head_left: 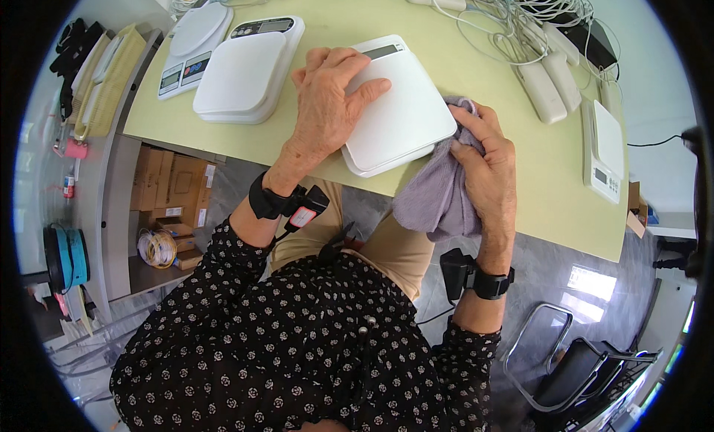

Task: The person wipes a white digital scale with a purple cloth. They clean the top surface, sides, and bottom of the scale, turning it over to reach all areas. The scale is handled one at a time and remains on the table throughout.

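A white kitchen scale (401, 108) with a small dark display lies at a slant near the front edge of the table, in the middle of the head view. My left hand (327, 101) grips it at its left side, the thumb on top and the fingers bent over the edge by the display. In my right hand (487, 160) is a greyish-purple cloth (439, 190), bunched between thumb and fingers. The cloth touches the right edge of the scale, and its loose end hangs past the table's edge.
Two more white scales, one wide (242, 71) and one with a round plate (197, 30), stand at left. Another narrow scale (606, 149) sits at the right end of the green table (550, 194). White adapters with tangled cables (547, 75) lie at the back right. A chair (573, 365) stands below right.
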